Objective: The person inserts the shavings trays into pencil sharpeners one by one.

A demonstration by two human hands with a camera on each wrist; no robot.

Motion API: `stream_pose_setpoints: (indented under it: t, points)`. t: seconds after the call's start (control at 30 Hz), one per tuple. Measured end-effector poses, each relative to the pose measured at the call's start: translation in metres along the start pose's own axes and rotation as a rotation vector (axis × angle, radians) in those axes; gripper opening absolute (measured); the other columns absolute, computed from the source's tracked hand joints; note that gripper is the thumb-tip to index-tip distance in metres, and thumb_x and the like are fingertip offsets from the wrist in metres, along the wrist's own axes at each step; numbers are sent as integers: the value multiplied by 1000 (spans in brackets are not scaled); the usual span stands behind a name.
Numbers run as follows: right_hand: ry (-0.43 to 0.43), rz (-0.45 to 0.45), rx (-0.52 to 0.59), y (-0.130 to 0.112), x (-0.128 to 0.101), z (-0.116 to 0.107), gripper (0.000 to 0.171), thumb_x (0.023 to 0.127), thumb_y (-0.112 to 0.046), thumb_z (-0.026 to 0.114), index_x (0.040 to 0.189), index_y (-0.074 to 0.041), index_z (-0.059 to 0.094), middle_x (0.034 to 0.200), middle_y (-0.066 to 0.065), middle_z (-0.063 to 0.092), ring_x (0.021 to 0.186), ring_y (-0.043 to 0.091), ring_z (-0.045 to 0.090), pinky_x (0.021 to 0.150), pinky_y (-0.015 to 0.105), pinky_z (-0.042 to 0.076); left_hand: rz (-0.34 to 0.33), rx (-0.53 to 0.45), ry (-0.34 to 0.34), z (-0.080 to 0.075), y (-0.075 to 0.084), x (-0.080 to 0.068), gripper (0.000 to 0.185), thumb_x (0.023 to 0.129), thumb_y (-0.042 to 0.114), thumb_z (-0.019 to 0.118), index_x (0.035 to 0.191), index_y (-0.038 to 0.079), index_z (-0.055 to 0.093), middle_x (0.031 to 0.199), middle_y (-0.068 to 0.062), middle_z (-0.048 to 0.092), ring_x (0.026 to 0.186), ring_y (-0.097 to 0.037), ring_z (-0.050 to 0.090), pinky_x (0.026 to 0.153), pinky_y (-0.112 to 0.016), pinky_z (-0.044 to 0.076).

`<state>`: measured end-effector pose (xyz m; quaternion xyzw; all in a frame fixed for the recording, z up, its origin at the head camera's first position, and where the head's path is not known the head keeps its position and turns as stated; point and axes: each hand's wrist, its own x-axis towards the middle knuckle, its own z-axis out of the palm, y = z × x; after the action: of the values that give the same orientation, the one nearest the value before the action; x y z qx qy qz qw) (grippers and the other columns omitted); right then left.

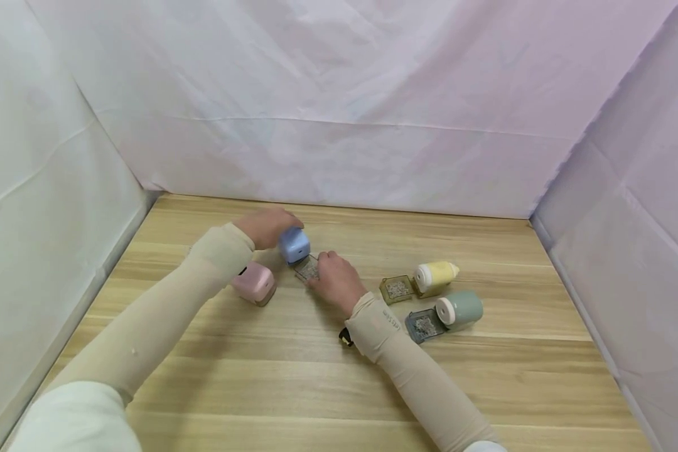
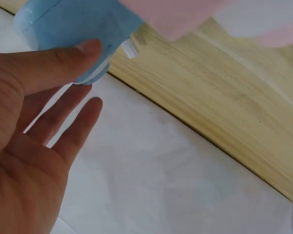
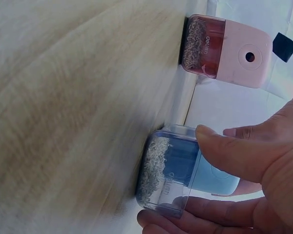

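My left hand (image 1: 271, 229) lies over a pale blue sharpener (image 1: 294, 245) near the back of the wooden table (image 1: 294, 376). In the left wrist view its thumb (image 2: 63, 63) presses against the blue body (image 2: 73, 24). My right hand (image 1: 324, 271) pinches the clear shavings tray (image 1: 307, 268) at the sharpener's front. The right wrist view shows my thumb (image 3: 234, 151) above and fingers (image 3: 195, 214) below that tray (image 3: 161, 170), which is full of shavings and sticks partly out of the blue sharpener (image 3: 217, 181).
A pink sharpener (image 1: 254, 282) sits just left of my hands, its tray of shavings in place (image 3: 205, 46). At the right lie a yellow sharpener (image 1: 435, 276) and a teal one (image 1: 460, 309), each with a loose tray (image 1: 397, 289) (image 1: 424, 325) beside it. White cloth walls enclose the table.
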<state>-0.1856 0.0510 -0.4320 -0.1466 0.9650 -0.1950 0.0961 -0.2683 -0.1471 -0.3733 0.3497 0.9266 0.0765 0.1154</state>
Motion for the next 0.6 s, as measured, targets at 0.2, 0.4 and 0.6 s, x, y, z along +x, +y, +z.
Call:
stream_pose_setpoints:
  t: [0.2, 0.4, 0.6]
  points:
    - [11, -15, -16, 0, 1, 1, 46, 98, -28, 82, 121, 8, 66, 112, 18, 68, 94, 28, 69, 85, 45, 63, 1, -7, 11, 1, -1, 2, 47, 92, -21, 66, 135, -4, 71, 134, -23, 73, 125, -40, 70, 102, -49, 61]
    - [14, -18, -18, -1, 1, 1, 46, 97, -29, 83, 119, 7, 66, 112, 18, 69, 93, 28, 69, 84, 45, 63, -24, 7, 6, 1, -1, 3, 41, 94, -15, 70, 133, -4, 72, 132, -23, 74, 121, -39, 72, 100, -47, 62]
    - [23, -21, -4, 0, 3, 1, 48, 96, -29, 84, 120, 8, 66, 110, 18, 69, 90, 27, 68, 80, 43, 63, -36, 33, 2, -3, 3, 3, 40, 92, -12, 76, 131, -4, 73, 131, -23, 75, 119, -38, 73, 98, -46, 63]
